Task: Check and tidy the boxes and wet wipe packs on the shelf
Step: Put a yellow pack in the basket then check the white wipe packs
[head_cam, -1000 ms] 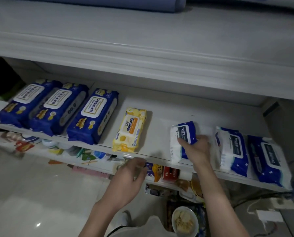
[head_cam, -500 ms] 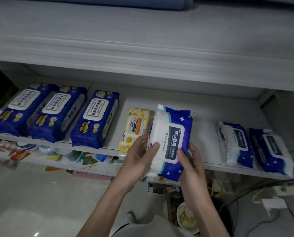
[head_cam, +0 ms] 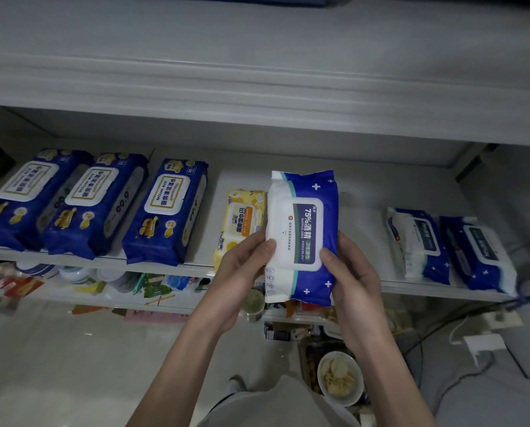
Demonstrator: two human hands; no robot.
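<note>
I hold a blue-and-white alcohol wipe pack (head_cam: 303,232) upright in front of the white shelf (head_cam: 359,192), its label facing me. My left hand (head_cam: 242,272) grips its lower left edge and my right hand (head_cam: 350,278) grips its lower right edge. A yellow wipe pack (head_cam: 242,220) lies on the shelf just left of it, partly hidden by my left hand. Three dark blue wipe packs (head_cam: 165,208) lie side by side at the shelf's left. Two blue-and-white packs (head_cam: 417,241) lie at the right end.
An upper shelf board (head_cam: 257,87) overhangs the packs. A lower shelf (head_cam: 72,282) holds several small colourful items. A bowl of food (head_cam: 339,377) stands below on the floor, with cables and a power strip (head_cam: 485,343) at the right.
My right hand lifted the blue-and-white pack off the shelf, my left hand rose from the shelf edge to join it, and both turned it upright with the label facing me.
</note>
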